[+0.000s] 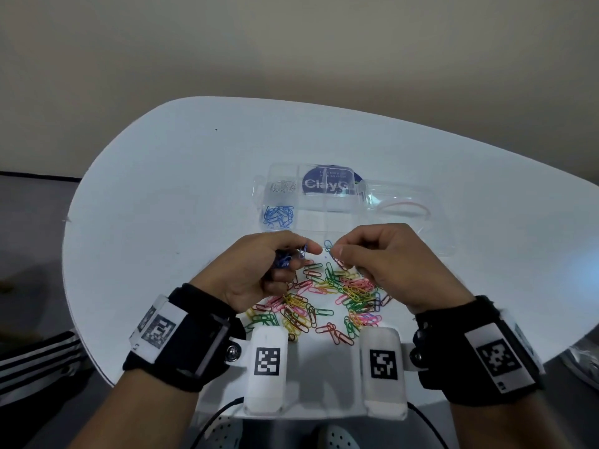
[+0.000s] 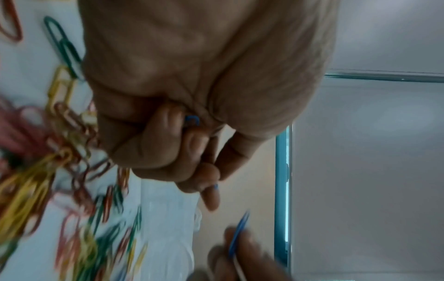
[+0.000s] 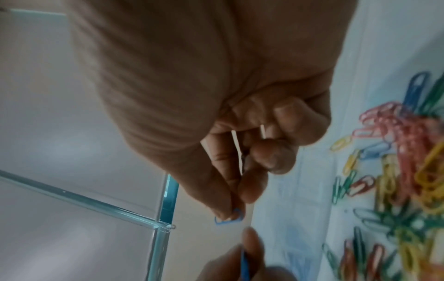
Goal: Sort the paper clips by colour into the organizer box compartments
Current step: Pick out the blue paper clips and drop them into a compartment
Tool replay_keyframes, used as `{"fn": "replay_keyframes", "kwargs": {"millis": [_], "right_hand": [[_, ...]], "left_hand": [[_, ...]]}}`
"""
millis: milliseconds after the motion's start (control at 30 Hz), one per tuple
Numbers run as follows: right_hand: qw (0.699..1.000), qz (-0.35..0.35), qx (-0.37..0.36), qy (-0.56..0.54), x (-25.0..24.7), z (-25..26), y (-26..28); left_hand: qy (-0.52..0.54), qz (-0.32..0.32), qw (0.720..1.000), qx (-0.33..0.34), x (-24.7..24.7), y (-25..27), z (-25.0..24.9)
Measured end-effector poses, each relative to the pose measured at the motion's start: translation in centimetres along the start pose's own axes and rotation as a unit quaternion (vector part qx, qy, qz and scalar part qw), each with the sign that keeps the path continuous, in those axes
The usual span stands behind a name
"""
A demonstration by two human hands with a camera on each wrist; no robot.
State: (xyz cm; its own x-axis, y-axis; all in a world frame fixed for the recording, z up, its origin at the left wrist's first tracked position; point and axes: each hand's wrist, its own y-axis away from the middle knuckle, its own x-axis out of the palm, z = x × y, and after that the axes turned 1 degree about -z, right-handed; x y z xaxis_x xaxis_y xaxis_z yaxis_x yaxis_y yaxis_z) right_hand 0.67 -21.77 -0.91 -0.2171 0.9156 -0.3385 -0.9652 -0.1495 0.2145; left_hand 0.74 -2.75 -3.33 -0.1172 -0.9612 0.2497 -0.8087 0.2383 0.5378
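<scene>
A heap of mixed-colour paper clips (image 1: 334,294) lies on the white table (image 1: 181,176) in front of me. Beyond it stands the clear organizer box (image 1: 319,202), with blue clips (image 1: 278,216) in its near left compartment and silver clips (image 1: 283,187) in the far left one. My left hand (image 1: 275,264) is curled round a bunch of blue clips (image 1: 285,261), one end showing in the fist (image 2: 192,119). My right hand (image 1: 366,257) pinches one blue clip (image 1: 328,245) between thumb and forefinger (image 3: 229,218), just right of the left hand.
The box's open clear lid (image 1: 408,218) lies to the right with a pink rubber band (image 1: 403,207) on it. A blue round label (image 1: 327,184) shows under the box. Wrist cameras and tagged white blocks (image 1: 267,358) sit near the table's front edge.
</scene>
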Motion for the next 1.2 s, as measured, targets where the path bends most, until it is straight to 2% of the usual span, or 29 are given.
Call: {"fn": "replay_keyframes", "kwargs": {"millis": [133, 233, 300, 333, 467, 600, 700, 867, 967, 1100, 1200], "right_hand": [[0.998, 0.013, -0.037, -0.055, 0.7, 0.9, 0.7], [0.995, -0.092, -0.030, -0.039, -0.9, 0.2, -0.2], [0.988, -0.157, 0.005, -0.011, -2.5, -1.0, -1.0], [0.986, -0.167, 0.024, 0.014, -3.1, -1.7, -1.4], [0.982, -0.121, 0.059, 0.133, -2.8, -3.2, -2.3], [0.962, -0.092, 0.087, 0.240, -1.1, -3.6, -2.7], [0.954, -0.066, 0.120, 0.267, -0.5, -3.7, -3.0], [0.967, -0.041, 0.112, 0.224, -1.2, -2.7, -2.3], [0.989, -0.056, 0.052, 0.124, -2.0, -0.3, -0.3], [1.000, -0.019, -0.014, -0.003, -2.3, 2.3, 1.8], [0.997, -0.076, -0.012, 0.021, -3.0, 0.5, 1.3]], "left_hand": [[0.070, 0.051, 0.995, -0.042, 2.3, -0.3, 0.7], [0.129, 0.070, 0.987, -0.069, 3.6, -0.6, 1.0], [0.155, 0.057, 0.984, -0.065, 3.7, -0.6, 0.8], [0.156, 0.043, 0.985, -0.059, 3.5, -0.7, 0.7], [0.151, 0.017, 0.987, -0.042, 2.7, -0.8, 0.7], [0.170, 0.011, 0.985, -0.036, 2.5, -0.8, 0.5], [0.195, 0.005, 0.980, -0.027, 2.4, -0.8, 0.6], [0.241, 0.006, 0.970, -0.027, 2.1, -0.7, 0.6], [0.284, 0.010, 0.958, -0.036, 2.4, -0.9, 0.5], [0.292, 0.031, 0.954, -0.066, 4.2, -1.2, 1.0], [0.264, 0.071, 0.957, -0.101, 5.8, -1.1, 1.6]]}}
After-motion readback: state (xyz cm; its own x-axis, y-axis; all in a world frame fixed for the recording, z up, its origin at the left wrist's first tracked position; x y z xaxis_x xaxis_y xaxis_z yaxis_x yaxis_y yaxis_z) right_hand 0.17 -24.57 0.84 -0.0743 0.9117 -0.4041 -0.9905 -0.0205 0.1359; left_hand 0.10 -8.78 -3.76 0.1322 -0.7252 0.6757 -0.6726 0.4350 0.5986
